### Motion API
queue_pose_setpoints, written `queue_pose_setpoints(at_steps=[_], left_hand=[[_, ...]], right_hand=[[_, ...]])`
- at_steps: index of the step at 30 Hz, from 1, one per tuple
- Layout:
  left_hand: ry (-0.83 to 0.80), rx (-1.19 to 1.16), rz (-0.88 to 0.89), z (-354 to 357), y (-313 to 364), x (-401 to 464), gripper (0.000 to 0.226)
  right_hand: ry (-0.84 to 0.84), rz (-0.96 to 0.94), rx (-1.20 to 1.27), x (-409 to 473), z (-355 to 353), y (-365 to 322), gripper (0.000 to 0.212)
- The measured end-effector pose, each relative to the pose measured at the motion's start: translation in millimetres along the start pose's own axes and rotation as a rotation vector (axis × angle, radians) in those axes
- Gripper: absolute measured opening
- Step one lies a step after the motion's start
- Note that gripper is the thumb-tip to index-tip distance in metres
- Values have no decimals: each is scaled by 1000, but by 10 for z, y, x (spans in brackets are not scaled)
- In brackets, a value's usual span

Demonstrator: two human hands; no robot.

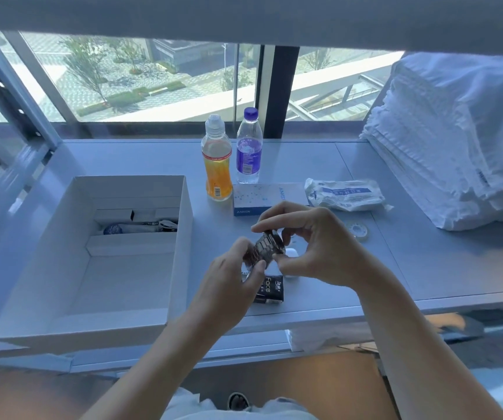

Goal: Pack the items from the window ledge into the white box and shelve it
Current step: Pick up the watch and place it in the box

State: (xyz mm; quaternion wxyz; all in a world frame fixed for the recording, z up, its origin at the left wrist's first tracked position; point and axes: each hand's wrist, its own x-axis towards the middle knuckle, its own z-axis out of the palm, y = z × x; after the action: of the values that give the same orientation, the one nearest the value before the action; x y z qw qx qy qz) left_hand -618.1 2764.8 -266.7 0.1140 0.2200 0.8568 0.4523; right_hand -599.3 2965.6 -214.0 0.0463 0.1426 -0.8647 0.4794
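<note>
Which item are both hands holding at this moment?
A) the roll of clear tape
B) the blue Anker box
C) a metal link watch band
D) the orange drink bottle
C: the left hand and right hand pinch the metal link watch band between them above the ledge.

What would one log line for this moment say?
hands: left and right both hold metal watch band | white box: open | bottles: on ledge

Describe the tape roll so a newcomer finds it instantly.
Start at the window ledge, right of the white box. Below the crinkled white packet, just beyond the right hand, lies the tape roll: a small flat translucent ring, the only round item lying flat.
</note>
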Motion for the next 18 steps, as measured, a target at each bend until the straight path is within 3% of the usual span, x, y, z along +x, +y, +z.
queue_pose_setpoints(at_steps=[3, 7, 10, 15, 18], left_hand=[[11, -39, -48, -59, -12, -42, 23], [-5, -72, -62, -129, -30, -95, 20], [15, -129, -61, -174, -39, -163, 37], [-149, -682, -207, -299, -21, -199, 37], [-118, -805, -228, -337, -32, -191, 34]], right_hand=[[-10, 32, -54, -8, -22, 12, 50], [-25, 36, -93, -2, -6, -29, 50], [-38, 36, -229, 14, 66, -102, 56], [-46, 35, -349, 51, 226, -194, 77], [-75, -17, -327, 73, 345, -219, 75]])
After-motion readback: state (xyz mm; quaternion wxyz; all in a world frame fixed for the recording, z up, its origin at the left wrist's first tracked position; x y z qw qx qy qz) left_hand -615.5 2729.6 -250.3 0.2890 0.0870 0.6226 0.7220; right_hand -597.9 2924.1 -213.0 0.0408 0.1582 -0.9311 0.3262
